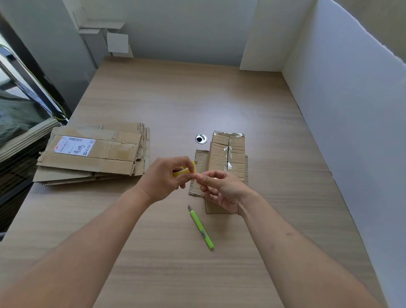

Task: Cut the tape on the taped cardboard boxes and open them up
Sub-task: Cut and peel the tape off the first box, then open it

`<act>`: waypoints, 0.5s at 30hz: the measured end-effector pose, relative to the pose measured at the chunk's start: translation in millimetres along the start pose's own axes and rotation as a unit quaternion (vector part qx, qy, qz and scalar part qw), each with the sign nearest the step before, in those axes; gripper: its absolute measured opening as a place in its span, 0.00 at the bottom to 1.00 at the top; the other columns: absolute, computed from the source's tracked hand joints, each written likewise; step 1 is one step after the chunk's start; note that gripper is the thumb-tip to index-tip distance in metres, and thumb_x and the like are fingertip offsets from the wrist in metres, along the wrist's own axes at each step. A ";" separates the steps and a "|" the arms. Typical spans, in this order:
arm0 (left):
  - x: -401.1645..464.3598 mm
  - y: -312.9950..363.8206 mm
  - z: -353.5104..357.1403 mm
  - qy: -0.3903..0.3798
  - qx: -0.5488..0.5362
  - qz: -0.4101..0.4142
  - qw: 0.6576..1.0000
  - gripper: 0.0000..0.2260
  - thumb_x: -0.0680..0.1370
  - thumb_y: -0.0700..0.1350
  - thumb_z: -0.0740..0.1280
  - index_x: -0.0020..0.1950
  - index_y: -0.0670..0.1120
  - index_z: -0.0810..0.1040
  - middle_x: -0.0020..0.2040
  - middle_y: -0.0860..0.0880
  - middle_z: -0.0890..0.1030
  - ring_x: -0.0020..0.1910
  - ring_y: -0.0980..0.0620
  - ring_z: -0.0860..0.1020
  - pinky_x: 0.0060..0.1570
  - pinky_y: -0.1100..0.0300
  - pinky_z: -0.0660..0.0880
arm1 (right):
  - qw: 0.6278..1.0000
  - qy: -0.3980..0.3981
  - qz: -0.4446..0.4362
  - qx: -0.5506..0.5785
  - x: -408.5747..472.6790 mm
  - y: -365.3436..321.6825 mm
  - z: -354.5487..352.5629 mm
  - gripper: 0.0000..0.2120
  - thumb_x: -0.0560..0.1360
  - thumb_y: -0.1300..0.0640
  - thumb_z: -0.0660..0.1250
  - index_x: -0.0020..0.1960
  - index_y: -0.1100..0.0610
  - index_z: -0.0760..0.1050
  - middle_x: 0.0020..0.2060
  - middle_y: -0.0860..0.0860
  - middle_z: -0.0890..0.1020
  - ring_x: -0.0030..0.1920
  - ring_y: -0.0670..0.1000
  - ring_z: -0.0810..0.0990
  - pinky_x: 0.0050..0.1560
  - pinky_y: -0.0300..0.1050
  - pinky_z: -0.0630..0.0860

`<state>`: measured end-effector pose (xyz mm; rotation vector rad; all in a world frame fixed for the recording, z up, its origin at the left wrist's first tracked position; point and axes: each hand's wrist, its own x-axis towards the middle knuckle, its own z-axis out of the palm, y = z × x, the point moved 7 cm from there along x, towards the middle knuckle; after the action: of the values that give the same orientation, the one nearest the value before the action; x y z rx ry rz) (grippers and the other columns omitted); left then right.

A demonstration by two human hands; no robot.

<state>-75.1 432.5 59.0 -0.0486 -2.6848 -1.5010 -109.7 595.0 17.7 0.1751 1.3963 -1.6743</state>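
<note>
A small flattened cardboard box (pixel 227 152) with clear tape along its middle seam lies on the table just beyond my hands. My left hand (pixel 165 177) grips a small yellow roll of tape (pixel 184 170) above the table. My right hand (pixel 219 188) has its fingers curled, with fingertips pinched together against the left hand's; what they pinch is too small to tell. A green utility knife (pixel 201 228) lies on the table below my hands, its blade out and pointing away from me. Neither hand touches it.
A stack of flattened cardboard boxes (pixel 94 155), the top one bearing a white shipping label, lies at the left of the wooden table (pixel 170 96). A metal cable grommet (pixel 201 139) sits beside the small box. White foam boards (pixel 335 95) wall the right side.
</note>
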 end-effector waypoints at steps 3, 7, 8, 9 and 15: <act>-3.0 -2.9 1.1 0.001 0.007 -0.003 1.000 0.06 0.77 0.55 0.73 0.45 0.55 0.80 0.31 0.51 0.82 0.29 0.51 0.79 0.34 0.55 0.79 | 0.998 0.021 -0.014 -0.051 -2.6 -5.1 -2.2 0.12 0.67 0.59 0.83 0.44 0.57 0.81 0.38 0.53 0.84 0.34 0.47 0.80 0.40 0.41 0.79; -7.8 0.8 -0.9 0.018 0.024 0.009 1.000 0.07 0.77 0.56 0.73 0.45 0.53 0.81 0.31 0.52 0.82 0.29 0.52 0.79 0.33 0.56 0.79 | 0.992 0.070 -0.042 -0.101 -3.7 -12.3 -8.6 0.17 0.62 0.56 0.86 0.43 0.57 0.80 0.36 0.51 0.83 0.34 0.47 0.81 0.42 0.43 0.80; -8.5 2.4 -1.9 0.026 0.031 0.013 0.999 0.07 0.78 0.54 0.73 0.45 0.52 0.81 0.31 0.52 0.81 0.28 0.53 0.78 0.33 0.56 0.78 | 0.988 0.086 -0.053 -0.115 -3.7 -13.8 -11.7 0.19 0.59 0.54 0.87 0.42 0.56 0.80 0.36 0.49 0.83 0.37 0.46 0.82 0.42 0.43 0.80; -9.0 3.9 -2.6 0.032 0.037 0.015 0.999 0.07 0.78 0.54 0.74 0.45 0.52 0.81 0.31 0.53 0.81 0.28 0.53 0.78 0.32 0.57 0.78 | 0.986 0.098 -0.063 -0.122 -3.5 -14.5 -14.7 0.20 0.57 0.53 0.87 0.40 0.56 0.80 0.36 0.48 0.83 0.39 0.46 0.83 0.42 0.43 0.80; -7.0 7.6 -3.0 0.031 0.011 0.006 0.999 0.08 0.78 0.54 0.73 0.46 0.52 0.81 0.31 0.51 0.82 0.28 0.53 0.78 0.33 0.57 0.79 | 0.974 0.101 -0.150 -0.134 -6.8 -16.6 -9.6 0.14 0.62 0.53 0.85 0.40 0.55 0.83 0.33 0.47 0.81 0.37 0.45 0.78 0.37 0.41 0.76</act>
<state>-67.5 433.9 66.5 -0.0167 -2.6468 -1.4458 -121.6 605.7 30.3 -0.0228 1.8630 -1.7224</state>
